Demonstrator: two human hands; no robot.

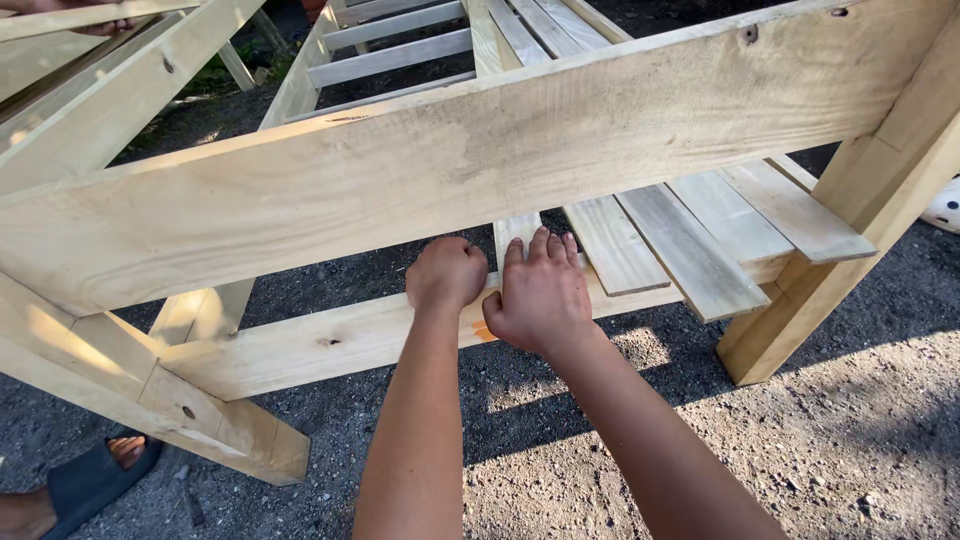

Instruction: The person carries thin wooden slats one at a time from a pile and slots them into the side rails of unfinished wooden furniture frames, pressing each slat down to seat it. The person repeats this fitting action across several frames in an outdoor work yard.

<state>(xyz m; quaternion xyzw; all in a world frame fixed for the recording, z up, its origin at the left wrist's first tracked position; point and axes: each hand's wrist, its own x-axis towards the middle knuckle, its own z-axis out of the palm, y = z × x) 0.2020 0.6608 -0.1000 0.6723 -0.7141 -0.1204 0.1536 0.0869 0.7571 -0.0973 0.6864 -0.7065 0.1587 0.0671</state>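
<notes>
A narrow wooden slat [517, 232] lies across the lower rail [330, 342] of a pale timber frame, just left of four laid slats [690, 235]. The right hand [540, 295] presses flat on it, fingers [545, 250] spread. The left hand [446, 272] rests beside as a closed fist, gripping nothing visible. A broad upper board [450, 160] crosses above; gravel ground [830, 440] lies below, with a sandalled foot [95, 475] at the frame's left leg.

A foot in a dark slide sandal [88, 483] is standing on gravelly ground [850, 440] at lower left, while a white perforated object [945, 208] is lying at the right edge.
</notes>
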